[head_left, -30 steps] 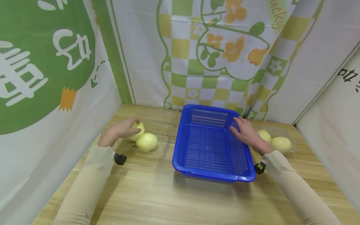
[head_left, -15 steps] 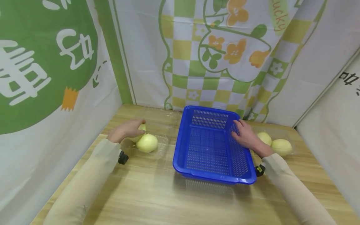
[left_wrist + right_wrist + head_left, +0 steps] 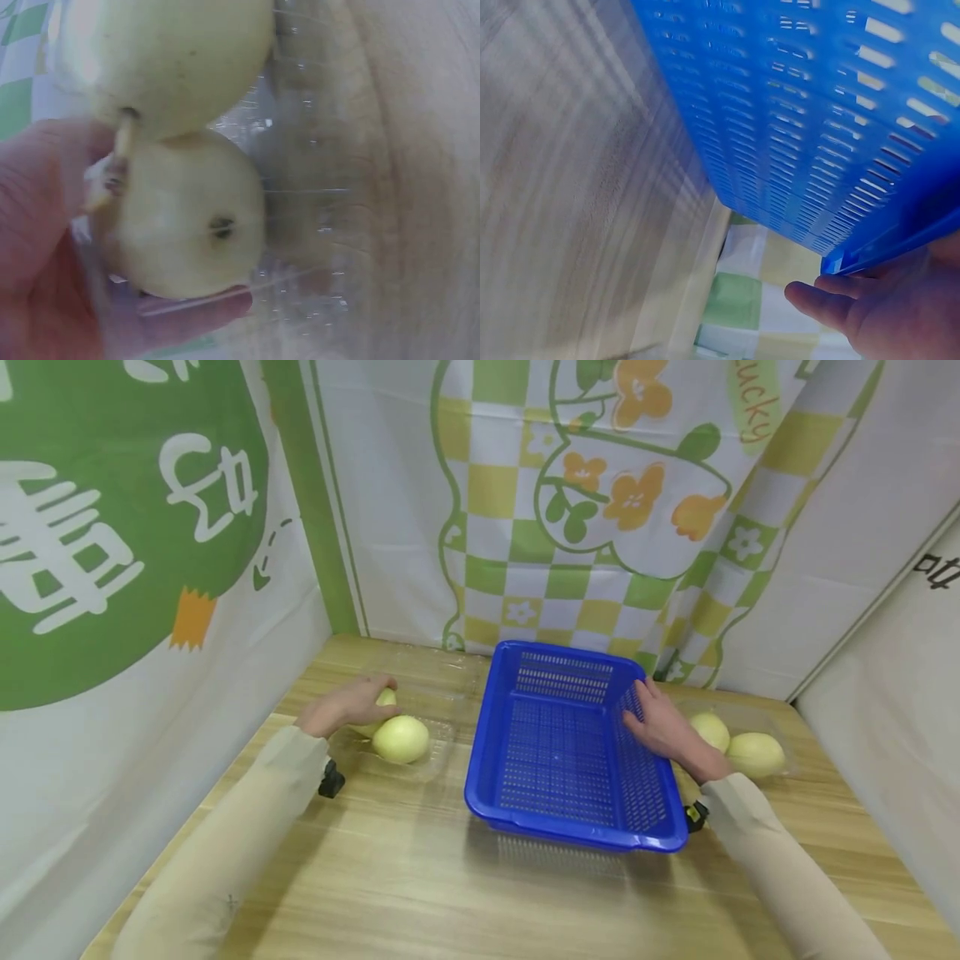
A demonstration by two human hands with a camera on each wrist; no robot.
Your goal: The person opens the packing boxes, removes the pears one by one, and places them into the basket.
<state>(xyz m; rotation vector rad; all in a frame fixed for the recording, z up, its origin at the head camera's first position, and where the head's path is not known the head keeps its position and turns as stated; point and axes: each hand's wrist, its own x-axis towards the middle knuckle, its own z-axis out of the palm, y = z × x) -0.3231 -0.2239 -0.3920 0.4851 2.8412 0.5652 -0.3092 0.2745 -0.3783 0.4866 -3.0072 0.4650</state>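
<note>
In the head view my left hand grips the farther of two pale yellow pears, which it partly covers. The left wrist view shows that pear between thumb and fingers. The nearer pear touches it. Both sit in a clear plastic clamshell box with its lid laid back. My right hand holds the right rim of a blue perforated plastic basket, thumb over the inside. The basket has nothing in it. In the right wrist view some of my fingers lie outside, below the rim.
Right of the basket, two more pears sit in another clear plastic box. All stand on a wood-grain table. A patterned curtain hangs just behind the basket, with white fabric at both sides.
My left hand has moved slightly right and lower over the farther pear, now gripping it. My right hand stays at the basket rim. The head view has shifted slightly.
</note>
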